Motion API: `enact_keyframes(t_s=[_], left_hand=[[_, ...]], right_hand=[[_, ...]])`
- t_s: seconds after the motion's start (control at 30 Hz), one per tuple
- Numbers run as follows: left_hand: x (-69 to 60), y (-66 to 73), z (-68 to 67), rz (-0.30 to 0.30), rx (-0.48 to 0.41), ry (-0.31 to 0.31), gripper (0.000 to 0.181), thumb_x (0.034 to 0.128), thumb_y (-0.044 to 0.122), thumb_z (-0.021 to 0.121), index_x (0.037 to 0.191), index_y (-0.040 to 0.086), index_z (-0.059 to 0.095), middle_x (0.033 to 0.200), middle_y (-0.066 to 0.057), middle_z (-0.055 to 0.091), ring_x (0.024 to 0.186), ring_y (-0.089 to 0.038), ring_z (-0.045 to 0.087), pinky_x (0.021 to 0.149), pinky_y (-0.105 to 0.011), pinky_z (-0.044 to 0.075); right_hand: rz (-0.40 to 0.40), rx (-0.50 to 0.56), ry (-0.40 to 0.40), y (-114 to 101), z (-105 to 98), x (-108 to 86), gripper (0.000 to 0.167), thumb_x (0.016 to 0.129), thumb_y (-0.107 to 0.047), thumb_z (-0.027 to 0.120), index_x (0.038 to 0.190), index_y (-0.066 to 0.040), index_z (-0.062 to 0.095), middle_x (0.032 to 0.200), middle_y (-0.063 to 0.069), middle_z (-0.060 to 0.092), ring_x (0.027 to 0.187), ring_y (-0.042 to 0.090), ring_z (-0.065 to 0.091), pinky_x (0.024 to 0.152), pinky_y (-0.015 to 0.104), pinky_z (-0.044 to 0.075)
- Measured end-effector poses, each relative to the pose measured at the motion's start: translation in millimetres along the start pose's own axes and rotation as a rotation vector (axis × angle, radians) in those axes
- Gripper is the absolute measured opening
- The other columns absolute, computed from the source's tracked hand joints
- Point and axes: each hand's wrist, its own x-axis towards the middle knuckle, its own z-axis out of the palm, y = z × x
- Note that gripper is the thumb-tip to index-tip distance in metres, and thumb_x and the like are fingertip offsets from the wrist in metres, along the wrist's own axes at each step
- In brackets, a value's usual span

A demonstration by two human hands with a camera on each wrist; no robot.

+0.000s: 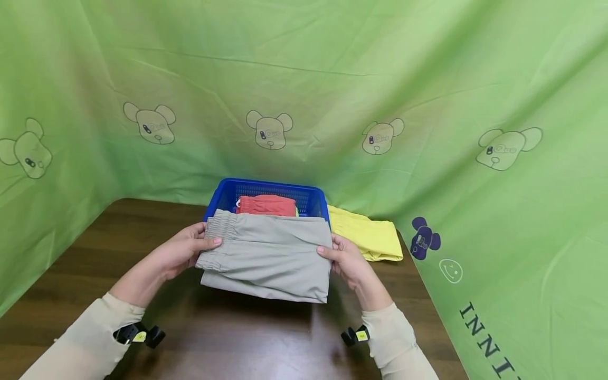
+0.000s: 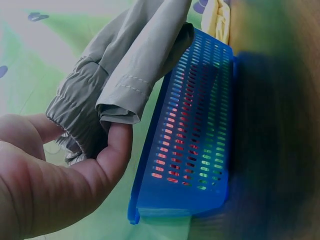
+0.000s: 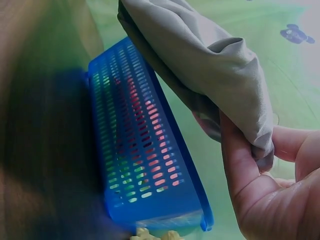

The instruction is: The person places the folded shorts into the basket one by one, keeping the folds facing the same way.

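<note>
Folded grey elastic-waist pants (image 1: 271, 256) hang level between my two hands, in front of and slightly over the near rim of a blue plastic basket (image 1: 271, 184). My left hand (image 1: 182, 248) pinches the gathered waistband end, thumb on top and fingers beneath. At the opposite end my right hand (image 1: 349, 258) pinches the folded edge the same way. Inside the basket lies a folded red garment (image 1: 268, 205), partly covered by the grey cloth in the head view. Through the slots of the basket wall (image 2: 187, 145), red and green cloth shows in the left wrist view.
A folded yellow garment (image 1: 368, 235) lies right of the basket on the brown wooden table (image 1: 256, 343). Green printed fabric (image 1: 313, 68) hangs behind and along both sides of the table. Each wrist carries a black strapped camera.
</note>
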Motion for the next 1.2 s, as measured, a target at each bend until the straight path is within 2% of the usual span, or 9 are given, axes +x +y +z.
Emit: enact_keyframes(t_s=[0.23, 0.43, 0.63, 0.83, 1.03, 1.2], left_hand=[[11.1, 4.0, -3.5, 0.007, 0.007, 0.036, 0.054, 0.1052, 0.017, 0.058, 0.146, -0.004, 0.03, 0.108, -0.001, 0.07, 0.093, -0.016, 0.073, 0.081, -0.036, 0.061], [18.8, 8.5, -6.3, 0.003, 0.028, 0.047, 0.053, 0.1052, 0.017, 0.059, 0.146, -0.004, 0.032, 0.106, 0.0, 0.07, 0.092, -0.015, 0.072, 0.08, -0.034, 0.061], [26.0, 13.8, -8.7, 0.015, 0.069, 0.072, 0.052, 0.1046, 0.016, 0.059, 0.145, -0.005, 0.034, 0.1, 0.001, 0.071, 0.085, -0.013, 0.072, 0.074, -0.03, 0.061], [32.8, 17.0, -10.0, 0.032, 0.072, 0.066, 0.049, 0.1045, 0.013, 0.059, 0.143, -0.006, 0.036, 0.099, 0.002, 0.071, 0.086, -0.012, 0.072, 0.075, -0.03, 0.061], [39.2, 25.7, -9.7, 0.03, 0.079, 0.083, 0.046, 0.1039, 0.012, 0.06, 0.141, -0.004, 0.038, 0.099, 0.003, 0.069, 0.086, -0.01, 0.07, 0.076, -0.03, 0.06], [47.4, 33.7, -12.1, 0.01, 0.139, 0.109, 0.045, 0.1044, 0.015, 0.06, 0.14, -0.003, 0.039, 0.097, 0.004, 0.068, 0.083, -0.009, 0.07, 0.074, -0.029, 0.059]], right_hand=[[0.005, -0.005, 0.021, -4.2, -3.6, 9.7, 0.037, 0.099, 0.003, 0.058, 0.134, 0.01, 0.047, 0.096, 0.0, 0.076, 0.081, 0.014, 0.075, 0.072, 0.033, 0.062], [0.006, -0.023, 0.028, -11.6, -5.9, 17.3, 0.039, 0.099, 0.002, 0.059, 0.135, 0.012, 0.047, 0.095, -0.002, 0.076, 0.08, 0.013, 0.074, 0.071, 0.031, 0.062], [0.008, -0.055, 0.062, -17.5, -6.6, 26.1, 0.037, 0.098, 0.001, 0.061, 0.132, 0.011, 0.05, 0.091, -0.003, 0.075, 0.075, 0.012, 0.073, 0.067, 0.029, 0.061], [0.028, -0.077, 0.092, -19.5, -8.8, 33.1, 0.032, 0.098, 0.001, 0.062, 0.128, 0.008, 0.053, 0.088, -0.002, 0.074, 0.071, 0.011, 0.072, 0.064, 0.027, 0.06], [0.03, -0.078, 0.077, -25.0, -11.9, 40.6, 0.032, 0.1, -0.001, 0.061, 0.129, 0.008, 0.052, 0.089, -0.002, 0.073, 0.072, 0.012, 0.072, 0.065, 0.028, 0.061], [0.033, -0.072, 0.065, -32.1, -14.7, 48.8, 0.035, 0.101, -0.002, 0.059, 0.133, 0.01, 0.05, 0.089, 0.0, 0.072, 0.072, 0.013, 0.071, 0.061, 0.027, 0.059]])
